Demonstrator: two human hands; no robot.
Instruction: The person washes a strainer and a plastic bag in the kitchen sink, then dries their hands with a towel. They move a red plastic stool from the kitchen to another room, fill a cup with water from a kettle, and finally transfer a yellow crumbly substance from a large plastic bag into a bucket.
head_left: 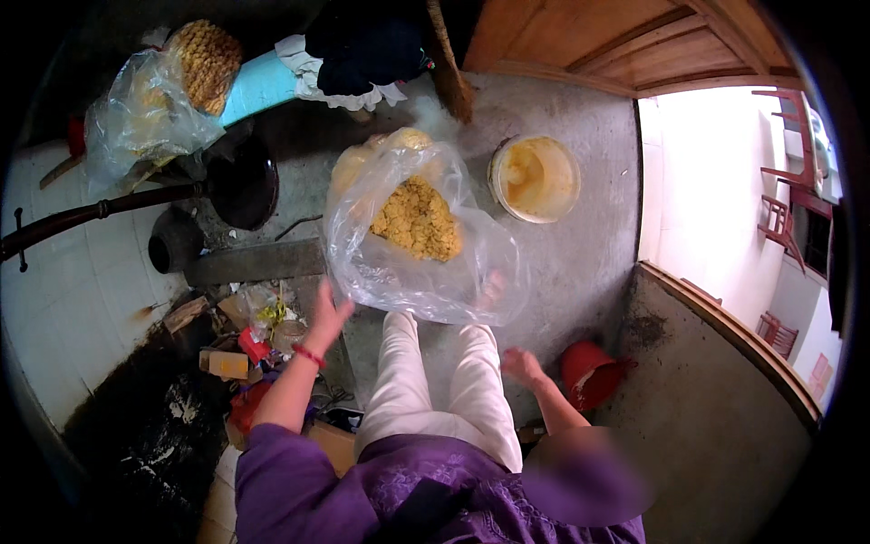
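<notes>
A large clear plastic bag [362,272] stands on the floor in front of my feet, its wide mouth spread toward me. Inside lies a heap of yellow-brown crumbly clumps [417,220]. My left hand [328,319], with a red band at the wrist, is just off the bag's near left edge; its fingers are spread and it holds nothing. Lower right of the bag, beside my right knee, hangs my right hand [524,366]. Its fingers are loosely bent, with nothing visible in them. A pinkish shape shows dimly through the plastic near my right foot.
A whitish bucket [536,179] with yellow residue stands right of the bag, a red bucket [591,374] by the low wall. Left are a dark pan [242,186], a round pot [176,240] and scattered rubbish [231,364]. Another clear bag [149,122] and a broom [450,77] are farther off.
</notes>
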